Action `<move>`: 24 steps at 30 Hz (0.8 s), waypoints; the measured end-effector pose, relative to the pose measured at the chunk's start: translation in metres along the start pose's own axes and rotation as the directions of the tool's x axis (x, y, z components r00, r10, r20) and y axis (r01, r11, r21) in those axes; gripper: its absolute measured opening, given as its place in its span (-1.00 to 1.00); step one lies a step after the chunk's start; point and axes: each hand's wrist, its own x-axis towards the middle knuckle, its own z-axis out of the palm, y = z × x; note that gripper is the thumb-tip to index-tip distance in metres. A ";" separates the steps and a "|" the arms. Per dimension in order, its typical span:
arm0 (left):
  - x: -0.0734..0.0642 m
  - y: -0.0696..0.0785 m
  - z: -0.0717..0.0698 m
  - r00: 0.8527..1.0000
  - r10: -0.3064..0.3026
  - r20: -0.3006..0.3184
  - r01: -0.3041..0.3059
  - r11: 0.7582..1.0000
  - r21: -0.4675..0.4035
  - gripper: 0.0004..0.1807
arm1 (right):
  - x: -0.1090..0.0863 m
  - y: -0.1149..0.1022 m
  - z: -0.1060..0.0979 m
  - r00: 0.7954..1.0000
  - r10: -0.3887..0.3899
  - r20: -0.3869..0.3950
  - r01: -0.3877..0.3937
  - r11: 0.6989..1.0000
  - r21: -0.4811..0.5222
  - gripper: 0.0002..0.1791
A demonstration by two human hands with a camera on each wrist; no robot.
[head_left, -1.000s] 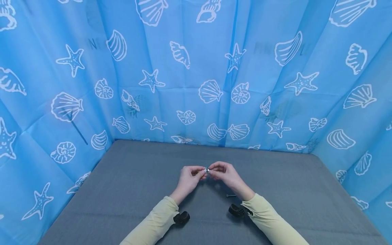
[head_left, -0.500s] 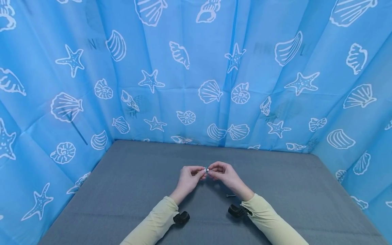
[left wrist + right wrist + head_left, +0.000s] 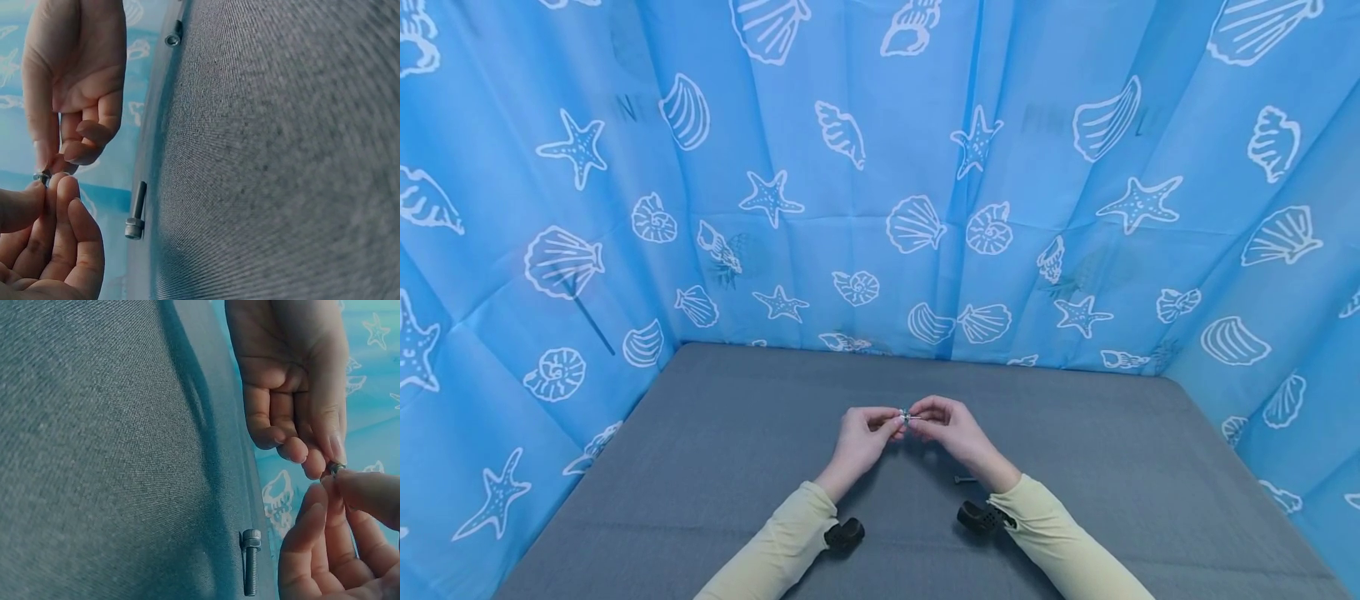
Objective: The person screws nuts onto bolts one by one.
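Over the middle of the table, my left hand (image 3: 861,437) and right hand (image 3: 951,429) meet at the fingertips around a small metal bolt (image 3: 918,417). My left thumb and fingers pinch its left end. A nut (image 3: 41,177) shows where the fingertips meet in the left wrist view, and my right thumb and index finger grip at it. In the head view the thin shank runs between my right fingers. Fingertips cover most of the bolt, including the end in my left hand.
A loose bolt (image 3: 965,479) lies on the grey table (image 3: 737,467) beside my right forearm. Another bolt (image 3: 136,212), with a nut against its head, appears in the left wrist view. A blue shell-patterned curtain (image 3: 850,208) surrounds the table's back and sides.
My right fingertips shift slightly at the nut, and a little more of the shank shows between them than one second ago. My left hand stays in place.
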 end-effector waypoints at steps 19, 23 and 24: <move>0.008 -0.024 0.001 1.000 -0.013 -0.015 0.014 0.999 0.047 -0.82 | -0.001 0.002 0.001 1.000 0.026 0.018 -0.026 0.999 -0.035 -0.69; 0.011 -0.035 0.001 0.999 -0.027 -0.026 0.029 0.998 0.059 -0.83 | -0.001 0.003 0.001 1.000 0.006 0.013 -0.006 1.000 -0.006 -0.73; 0.011 -0.035 0.001 1.000 -0.021 -0.023 0.023 0.998 0.058 -0.83 | -0.001 0.003 0.001 1.000 -0.001 0.009 0.001 1.000 -0.003 -0.74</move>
